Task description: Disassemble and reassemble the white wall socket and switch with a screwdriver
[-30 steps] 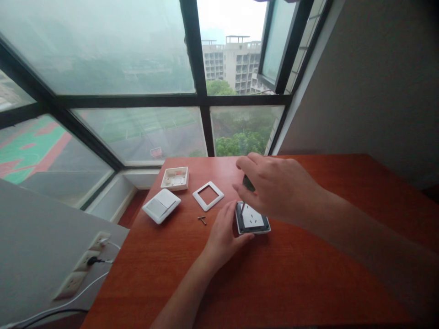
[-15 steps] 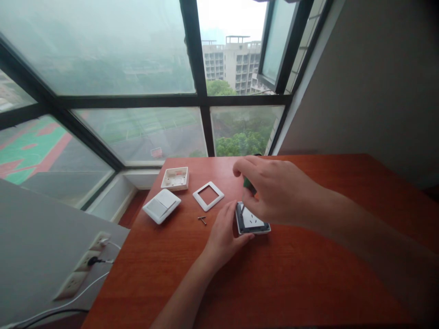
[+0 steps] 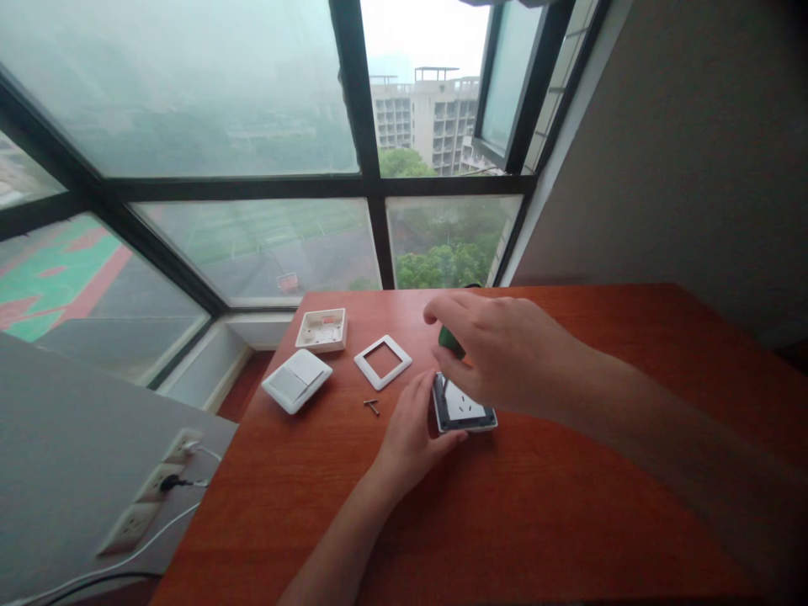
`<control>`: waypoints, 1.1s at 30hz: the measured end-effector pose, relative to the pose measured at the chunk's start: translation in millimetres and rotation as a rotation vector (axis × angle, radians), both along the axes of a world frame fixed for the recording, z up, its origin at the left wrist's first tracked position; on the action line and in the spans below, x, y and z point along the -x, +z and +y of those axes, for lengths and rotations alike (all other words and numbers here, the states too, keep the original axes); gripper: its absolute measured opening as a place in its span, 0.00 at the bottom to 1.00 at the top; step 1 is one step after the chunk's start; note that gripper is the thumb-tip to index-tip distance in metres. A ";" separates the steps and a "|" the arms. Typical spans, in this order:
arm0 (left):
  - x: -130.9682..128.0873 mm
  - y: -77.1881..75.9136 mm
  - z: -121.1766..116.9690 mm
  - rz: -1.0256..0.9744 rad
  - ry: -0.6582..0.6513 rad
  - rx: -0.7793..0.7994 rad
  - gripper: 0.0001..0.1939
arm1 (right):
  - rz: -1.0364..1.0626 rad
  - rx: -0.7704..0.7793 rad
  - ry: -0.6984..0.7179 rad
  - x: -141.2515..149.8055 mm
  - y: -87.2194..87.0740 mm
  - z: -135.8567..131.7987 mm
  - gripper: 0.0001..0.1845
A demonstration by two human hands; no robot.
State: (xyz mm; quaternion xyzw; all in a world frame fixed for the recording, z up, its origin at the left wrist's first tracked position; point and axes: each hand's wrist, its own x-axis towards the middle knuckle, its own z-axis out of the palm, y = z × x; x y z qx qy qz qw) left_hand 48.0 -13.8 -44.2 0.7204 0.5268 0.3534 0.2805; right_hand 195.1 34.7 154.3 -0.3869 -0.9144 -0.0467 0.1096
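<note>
My right hand is closed around the green handle of a screwdriver, held upright. Its shaft runs down to the upper left corner of a wall socket, which has a white face and a dark frame. My left hand grips the socket at its left side, with the thumb along the near edge and the fingers at the far left corner. Part of the socket's far right side is hidden under my right hand. Two screws lie on the table left of my left hand.
A white square cover frame lies beyond the screws. Farther left are a white switch and an open white mounting box, near the left edge of the wooden table. Windows rise behind the table; wall outlets with cords are at lower left.
My right hand has shifted slightly left and its fingers have loosened and turned about the handle, showing more of the green. My left hand and the socket stay in place.
</note>
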 end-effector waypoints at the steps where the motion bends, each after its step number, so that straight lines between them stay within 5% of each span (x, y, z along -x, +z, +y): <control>1: 0.0 0.0 0.1 -0.001 -0.001 0.001 0.42 | -0.012 -0.030 -0.041 0.7 -1.3 1.0 0.12; 5: 0.6 -0.1 0.3 0.005 0.004 -0.003 0.44 | -0.017 -0.091 -0.138 0.9 -5.0 2.7 0.15; 10: 1.2 -1.1 -0.3 0.015 0.000 -0.002 0.39 | 0.053 0.000 0.030 1.1 -5.4 -1.3 0.11; 16: 0.8 2.4 -0.4 0.016 -0.002 -0.007 0.41 | -0.003 -0.128 -0.113 6.5 -7.5 -0.6 0.13; 22: 1.4 1.9 -0.1 0.011 -0.015 0.004 0.41 | 0.041 0.000 0.030 4.3 -5.3 -3.8 0.10; 28: 0.1 3.0 0.6 0.017 0.001 -0.003 0.40 | -0.017 -0.109 -0.126 6.9 -6.6 -3.5 0.12; 33: 0.4 2.2 -1.2 -0.012 -0.009 -0.004 0.42 | 0.061 0.004 0.023 3.5 -6.6 -4.1 0.14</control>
